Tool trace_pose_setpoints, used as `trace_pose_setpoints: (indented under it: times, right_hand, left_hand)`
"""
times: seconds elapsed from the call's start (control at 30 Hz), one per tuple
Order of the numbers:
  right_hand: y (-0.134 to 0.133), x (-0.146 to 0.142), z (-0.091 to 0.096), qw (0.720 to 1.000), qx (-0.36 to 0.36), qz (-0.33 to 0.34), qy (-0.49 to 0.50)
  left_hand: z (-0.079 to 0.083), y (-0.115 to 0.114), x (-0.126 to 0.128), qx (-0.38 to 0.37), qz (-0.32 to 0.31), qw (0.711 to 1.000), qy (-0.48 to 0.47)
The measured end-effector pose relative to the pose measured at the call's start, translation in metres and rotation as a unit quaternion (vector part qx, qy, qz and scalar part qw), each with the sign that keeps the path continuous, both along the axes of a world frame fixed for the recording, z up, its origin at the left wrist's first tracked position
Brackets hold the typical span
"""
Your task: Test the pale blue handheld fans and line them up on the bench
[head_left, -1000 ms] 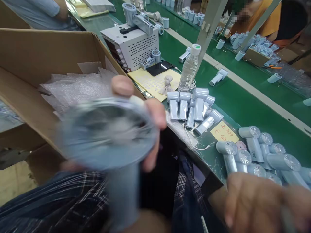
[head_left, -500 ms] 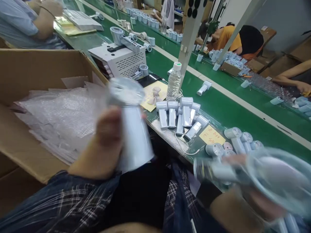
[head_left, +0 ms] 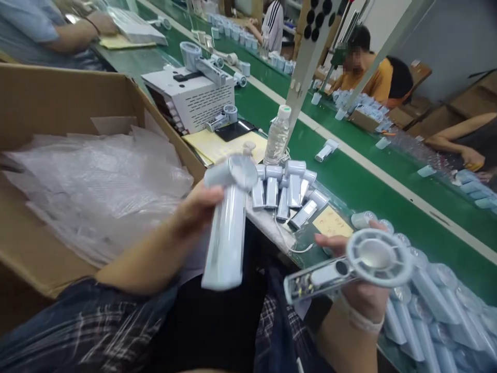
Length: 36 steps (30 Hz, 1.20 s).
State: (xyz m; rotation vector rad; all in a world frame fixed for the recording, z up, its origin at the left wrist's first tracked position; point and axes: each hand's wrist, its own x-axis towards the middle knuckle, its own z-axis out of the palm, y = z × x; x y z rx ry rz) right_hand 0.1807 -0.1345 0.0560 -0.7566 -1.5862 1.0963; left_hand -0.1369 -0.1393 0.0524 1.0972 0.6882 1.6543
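In my left hand (head_left: pixel 200 207) is a pale-blue plastic housing (head_left: pixel 225 238), its round head up and its smooth, flat handle pointing down. My right hand (head_left: pixel 361 285) grips a similar housing (head_left: pixel 318 277) from behind. Its spoked round head (head_left: pixel 378 257) faces me, and small parts that look like electronics show inside its open handle. The two housings are apart, both held above my lap. Several more housings (head_left: pixel 293 189) lie in a group on the bench between and beyond my hands. A larger heap of them (head_left: pixel 435 295) lies to the right of my right hand.
A cardboard box (head_left: pixel 70 98) of clear plastic bags (head_left: pixel 101 171) stands at left. Beyond are a white vented metal box (head_left: pixel 194 101), a water bottle (head_left: pixel 277 137), a yellow note (head_left: pixel 332 223) and a post (head_left: pixel 306 67). People sit along the green conveyor belt (head_left: pixel 365 176).
My left hand has shifted right with its housing. My right hand has moved left and farther from the camera, its housing now showing clearly. Across the belt, a person in orange has raised their head.
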Motion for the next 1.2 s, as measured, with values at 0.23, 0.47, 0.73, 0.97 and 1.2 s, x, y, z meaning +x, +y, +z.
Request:
trace_pose_setpoints:
  times: [0.23,0.47,0.73,0.97,1.2]
  right_hand:
    - [-0.016,-0.057,-0.048,0.987,-0.086,0.033,-0.13]
    - [0.033,-0.007,0.024,0.933,-0.012,-0.13,-0.335]
    - [0.131,0.016,0.029,0.669,-0.086,-0.289,-0.679]
    - [0.131,0.017,-0.013,0.592,-0.022,-0.249,-0.766]
    - [0.13,0.04,-0.032,0.577,0.035,-0.232,-0.782]
  left_hand:
    - [-0.022,-0.003,0.057,0.162,0.009,0.959,0.233]
    - [-0.022,0.055,0.083,0.181,0.011,0.915,0.361]
    - [-0.048,0.157,0.071,-0.001,0.119,0.814,0.569]
    - [-0.069,0.159,0.066,-0.056,0.106,0.877,0.466]
    - [-0.048,0.128,0.063,-0.025,0.137,0.969,0.204]
